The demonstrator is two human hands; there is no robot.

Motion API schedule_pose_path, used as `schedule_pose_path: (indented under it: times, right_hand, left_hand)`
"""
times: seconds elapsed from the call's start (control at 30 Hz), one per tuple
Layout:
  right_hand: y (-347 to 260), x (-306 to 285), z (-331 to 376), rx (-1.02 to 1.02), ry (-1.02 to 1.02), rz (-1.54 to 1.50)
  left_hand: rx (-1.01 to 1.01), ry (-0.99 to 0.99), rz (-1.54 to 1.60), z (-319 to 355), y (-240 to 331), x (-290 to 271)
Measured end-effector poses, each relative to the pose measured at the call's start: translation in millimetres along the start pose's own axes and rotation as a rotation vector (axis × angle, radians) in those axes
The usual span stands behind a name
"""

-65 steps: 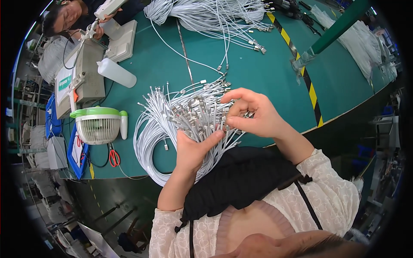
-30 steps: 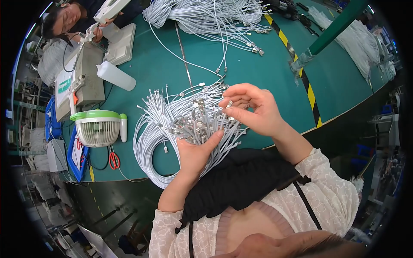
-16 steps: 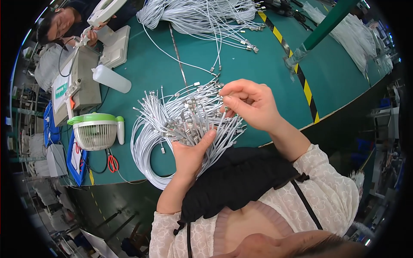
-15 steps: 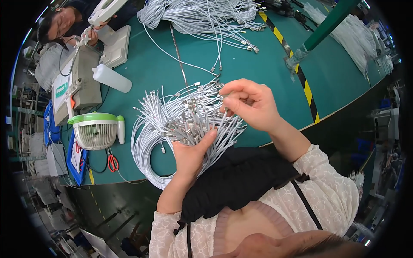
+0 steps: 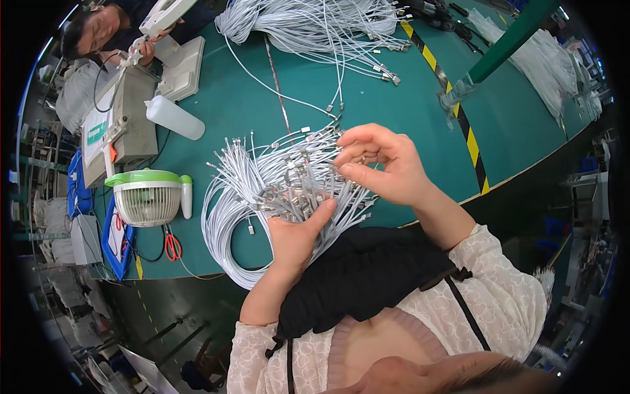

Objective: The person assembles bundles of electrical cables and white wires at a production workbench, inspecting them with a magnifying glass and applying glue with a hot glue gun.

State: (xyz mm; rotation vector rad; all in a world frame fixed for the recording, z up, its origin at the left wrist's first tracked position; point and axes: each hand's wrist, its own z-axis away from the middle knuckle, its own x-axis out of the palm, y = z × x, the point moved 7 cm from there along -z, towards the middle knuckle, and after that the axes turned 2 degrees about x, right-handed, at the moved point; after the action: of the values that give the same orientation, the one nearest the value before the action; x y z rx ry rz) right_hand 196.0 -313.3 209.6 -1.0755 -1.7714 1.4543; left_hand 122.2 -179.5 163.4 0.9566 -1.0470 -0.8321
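Note:
A thick bundle of white cables (image 5: 226,230) lies coiled on the green table, with small metal connectors (image 5: 298,197) at the cable ends. My left hand (image 5: 295,240) is wrapped round a bunch of these ends from the near side, thumb across the front. At the right of the bunch, my right hand (image 5: 387,167) has its fingers curled, thumb and fingertips close together beside the connectors. What those fingertips pinch, if anything, is too small to make out. More cable ends fan out behind and to the left of my left hand.
Another heap of white cables (image 5: 308,29) lies at the far side. On the left stand a green-and-white basket (image 5: 147,203), a white bottle (image 5: 176,118), red-handled scissors (image 5: 172,247) and a grey machine (image 5: 134,125). A green post (image 5: 505,49) rises at right. A co-worker (image 5: 108,29) sits far left.
My right hand has shifted slightly, its fingertips still by the connectors. The left hand keeps its grip on the bunch. The whole view has moved a little.

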Motion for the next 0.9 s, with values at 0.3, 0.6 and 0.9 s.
schedule_pose_path:
  times: [0.3,0.6,0.9]
  right_hand:
    - [4.4,-3.5,-1.0,0.098,-0.004,-0.152]
    - [0.0,4.3,3.6,0.000,-0.004,0.135]
    - [-11.9,1.3,0.1,-0.046,0.060,0.183]
  left_hand:
    - [-0.021,-0.025,-0.015,2.5,1.7,2.8]
    - [-0.033,-0.025,-0.064,-1.2,-4.3,4.0]
    - [0.000,0.065,-0.179,-4.1,19.6,-12.1]
